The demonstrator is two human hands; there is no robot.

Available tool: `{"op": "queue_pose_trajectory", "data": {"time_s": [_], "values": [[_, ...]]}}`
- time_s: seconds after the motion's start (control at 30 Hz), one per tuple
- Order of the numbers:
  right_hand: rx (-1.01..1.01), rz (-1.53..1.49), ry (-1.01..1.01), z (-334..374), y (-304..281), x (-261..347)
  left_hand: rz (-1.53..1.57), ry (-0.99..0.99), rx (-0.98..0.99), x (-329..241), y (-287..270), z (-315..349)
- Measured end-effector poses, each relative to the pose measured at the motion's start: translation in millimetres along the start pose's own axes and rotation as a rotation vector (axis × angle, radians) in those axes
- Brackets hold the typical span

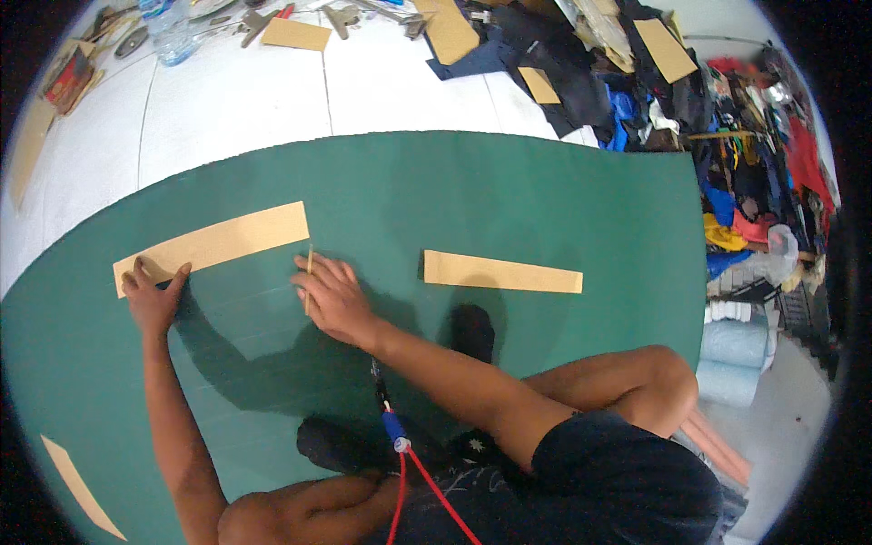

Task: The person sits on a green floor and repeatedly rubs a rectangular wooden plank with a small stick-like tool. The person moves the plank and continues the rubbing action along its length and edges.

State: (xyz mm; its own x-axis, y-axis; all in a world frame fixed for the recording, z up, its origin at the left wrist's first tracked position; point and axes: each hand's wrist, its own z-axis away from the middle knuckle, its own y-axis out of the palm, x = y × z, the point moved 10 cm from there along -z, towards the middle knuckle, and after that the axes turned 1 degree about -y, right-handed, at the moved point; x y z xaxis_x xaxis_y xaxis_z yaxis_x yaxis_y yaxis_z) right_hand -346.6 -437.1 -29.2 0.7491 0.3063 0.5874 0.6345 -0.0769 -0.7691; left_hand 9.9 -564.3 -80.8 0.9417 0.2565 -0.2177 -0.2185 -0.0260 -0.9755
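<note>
A long tan card strip (218, 241) lies slanted on a green sheet (509, 195). My left hand (153, 298) rests at the strip's left end, its thumb and fingertips spread on the lower edge, pressing it against the sheet. Just past the strip's right end is my right hand (334, 298), closed around a thin pencil (309, 272) held nearly upright, its tip beside the strip's lower right corner. A second tan strip (504, 272), narrower toward its right end, lies farther right, touched by neither hand.
Another tan strip (84, 489) lies at the lower left. On the white tiled floor (245, 100) beyond are a plastic bottle (170, 34), a tan card piece (296, 34) and metal tools. Dark fabric (554, 64) and mixed clutter (749, 163) crowd the right. A red cord (436, 490) hangs before me.
</note>
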Motion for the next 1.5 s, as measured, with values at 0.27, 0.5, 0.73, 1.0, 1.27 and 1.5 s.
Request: {"op": "queue_pose_trajectory", "data": {"time_s": [0.27,0.5,0.73,1.0,1.27,1.5], "values": [[0.056,0.038,-0.008,-17,8,-10,-0.108,0.244,-0.095,-30,-6,8],[0.030,-0.031,0.077,12,-4,-28,-0.431,0.067,-0.051,-19,-15,38],[-0.045,-0.074,0.048,16,1,-13,0.060,0.219,0.119,-57,-22,101],[0.152,-0.045,0.001,9,16,25,0.148,0.454,-0.053,-87,-21,78],[-0.066,0.114,0.062,-55,-6,-36,0.252,0.516,-0.111,-151,-16,48],[-0.218,0.220,0.172,-110,-30,-98,0.306,0.594,-0.195,-174,-5,42]]}}
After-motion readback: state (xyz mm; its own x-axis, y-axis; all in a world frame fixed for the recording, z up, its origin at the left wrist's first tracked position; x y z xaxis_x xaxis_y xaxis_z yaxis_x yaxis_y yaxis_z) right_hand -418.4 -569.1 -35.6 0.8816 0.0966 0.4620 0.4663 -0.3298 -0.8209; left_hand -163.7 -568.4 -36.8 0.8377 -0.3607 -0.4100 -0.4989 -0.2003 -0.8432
